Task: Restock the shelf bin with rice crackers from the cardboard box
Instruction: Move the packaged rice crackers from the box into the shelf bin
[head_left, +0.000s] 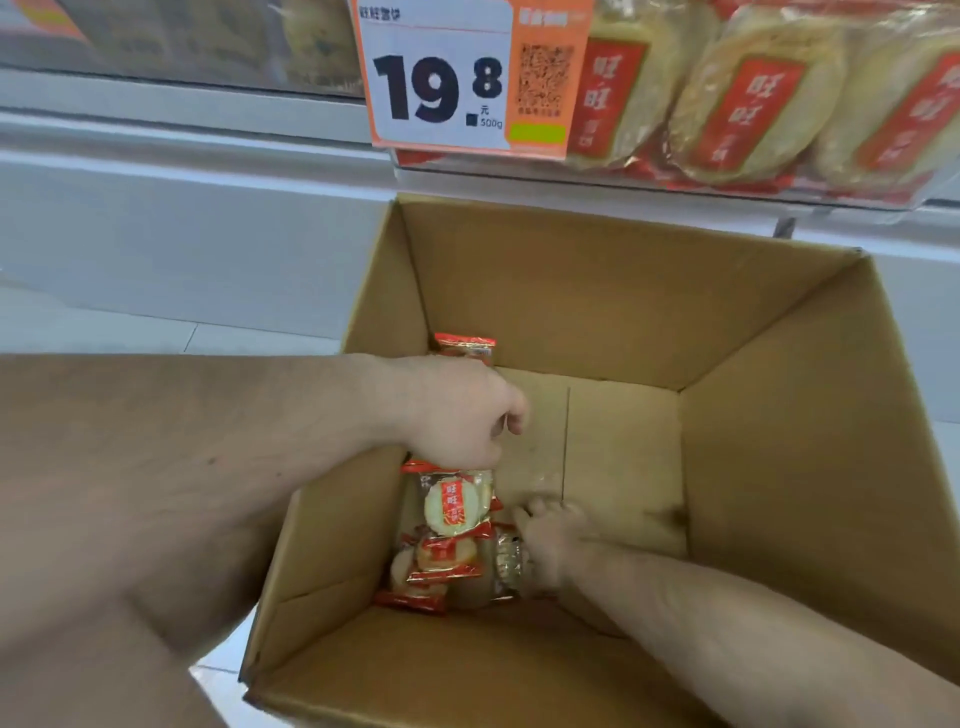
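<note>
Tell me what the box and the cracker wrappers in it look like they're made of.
The box looks like plain brown corrugated cardboard: matte, with folded flap creases and a bottom seam. The cracker packets seem wrapped in thin glossy plastic film, clear with red printing; the crackers show through and the surface glints.

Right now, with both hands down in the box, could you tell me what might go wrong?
1. The left hand grips the rice cracker packets from above; squeezing hard could crack the brittle rounds.
2. The right hand presses the loose pile from the side; packets might slip out when lifted.
3. The cardboard box sits under the shelf bin; rising hands may knock the bin's edge.
</note>
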